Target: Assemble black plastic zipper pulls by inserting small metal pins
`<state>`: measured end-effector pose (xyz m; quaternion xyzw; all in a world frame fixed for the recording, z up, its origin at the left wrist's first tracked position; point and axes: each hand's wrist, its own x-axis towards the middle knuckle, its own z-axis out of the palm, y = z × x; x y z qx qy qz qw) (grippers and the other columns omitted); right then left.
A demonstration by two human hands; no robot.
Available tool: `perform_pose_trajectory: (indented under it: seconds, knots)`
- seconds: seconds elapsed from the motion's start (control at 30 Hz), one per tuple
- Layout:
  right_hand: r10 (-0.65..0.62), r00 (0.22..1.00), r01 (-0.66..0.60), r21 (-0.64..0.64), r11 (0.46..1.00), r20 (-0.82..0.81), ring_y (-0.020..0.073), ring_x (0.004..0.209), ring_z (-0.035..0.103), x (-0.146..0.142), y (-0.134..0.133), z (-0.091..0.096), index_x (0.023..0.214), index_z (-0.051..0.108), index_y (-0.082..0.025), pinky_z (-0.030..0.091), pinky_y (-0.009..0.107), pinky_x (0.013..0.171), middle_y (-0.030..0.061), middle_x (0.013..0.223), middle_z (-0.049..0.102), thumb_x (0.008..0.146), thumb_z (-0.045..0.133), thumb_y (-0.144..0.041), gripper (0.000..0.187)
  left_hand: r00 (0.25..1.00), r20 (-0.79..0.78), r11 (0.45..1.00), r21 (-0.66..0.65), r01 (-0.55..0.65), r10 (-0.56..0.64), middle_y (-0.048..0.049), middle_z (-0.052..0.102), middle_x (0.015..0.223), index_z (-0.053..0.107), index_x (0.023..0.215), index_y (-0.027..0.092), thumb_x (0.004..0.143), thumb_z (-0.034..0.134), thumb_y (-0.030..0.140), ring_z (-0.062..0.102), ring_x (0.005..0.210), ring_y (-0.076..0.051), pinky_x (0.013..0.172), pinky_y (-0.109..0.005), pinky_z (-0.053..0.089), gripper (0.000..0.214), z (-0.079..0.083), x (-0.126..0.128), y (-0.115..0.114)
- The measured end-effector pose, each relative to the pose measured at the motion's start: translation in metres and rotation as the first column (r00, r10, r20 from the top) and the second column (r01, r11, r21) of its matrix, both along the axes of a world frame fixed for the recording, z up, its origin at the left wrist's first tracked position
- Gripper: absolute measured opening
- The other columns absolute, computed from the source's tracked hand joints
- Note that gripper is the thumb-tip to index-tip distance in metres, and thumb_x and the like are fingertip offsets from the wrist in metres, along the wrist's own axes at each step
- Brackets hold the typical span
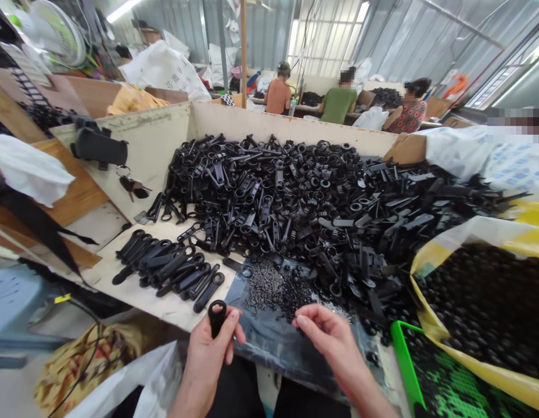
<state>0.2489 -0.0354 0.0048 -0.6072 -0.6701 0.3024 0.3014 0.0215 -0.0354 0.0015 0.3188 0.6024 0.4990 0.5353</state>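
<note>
My left hand (211, 351) is closed around a black plastic handle-like part with a ring at its top end (216, 316), held upright over the front edge of the bench. To its right, my right hand (324, 328) has thumb and fingers pinched together; whatever is between them is too small or hidden to make out. Just beyond the right hand lies a heap of tiny grey metal pieces (265, 284) on a dark sheet (269, 342). Beyond the left hand, several similar ring-ended black parts (173, 264) lie in a slanting row.
A big pile of loose black plastic parts (261, 186) fills the back of the bench. At right stand a yellow-white sack of small black pieces (430, 249) and a green basket (404, 360). Keys (132, 184) hang on the left board (134, 133). Several people sit farther back.
</note>
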Motion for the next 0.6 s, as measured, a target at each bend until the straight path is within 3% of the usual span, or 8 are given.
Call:
perform_pose_trajectory:
  seconds: [0.2,0.37,0.47,0.6]
  knots:
    - [-0.005,0.975,0.013,-0.037,0.999,0.221,0.0216,0.082,0.071,-0.033,0.014,0.007,0.089,0.076,-0.024,0.048,0.028,0.071,0.0036,0.09,0.076,0.096,0.059,-0.021,0.019,1.0,0.008,1.0,0.009,0.003,-0.003,0.0008,0.065,0.054,0.067,0.086,0.015,0.071,0.08,0.061,0.041,0.037,-0.006,0.037,-0.016,0.028,0.05,0.005,0.0,-0.006]
    - [0.002,0.918,0.043,-0.104,0.994,0.396,0.0251,0.079,0.072,-0.048,0.029,0.015,0.077,0.073,-0.02,0.043,0.03,0.067,0.0086,0.086,0.074,0.092,0.064,-0.011,0.019,0.998,-0.048,0.999,0.002,-0.039,0.039,0.0012,0.063,0.052,0.07,0.084,0.013,0.068,0.081,0.063,0.039,0.035,-0.004,0.037,-0.016,0.027,0.053,0.002,-0.006,-0.015]
    - [-0.001,0.918,0.062,-0.142,0.988,0.396,0.026,0.077,0.072,-0.054,0.036,0.018,0.07,0.07,-0.018,0.042,0.03,0.066,0.0103,0.083,0.074,0.087,0.067,-0.006,0.021,0.996,-0.045,0.997,0.016,-0.078,0.078,0.0015,0.062,0.051,0.071,0.084,0.013,0.067,0.083,0.063,0.037,0.036,-0.004,0.037,-0.015,0.025,0.054,0.001,-0.005,-0.019]
    - [-0.019,0.963,0.068,-0.176,0.982,0.268,0.0246,0.08,0.069,-0.055,0.04,0.023,0.068,0.068,-0.018,0.042,0.031,0.071,0.0098,0.083,0.073,0.083,0.061,0.001,0.025,0.996,-0.042,0.997,0.016,-0.075,0.075,0.0013,0.061,0.051,0.071,0.083,0.013,0.065,0.084,0.063,0.036,0.036,-0.004,0.035,-0.015,0.024,0.055,0.003,-0.004,-0.022]
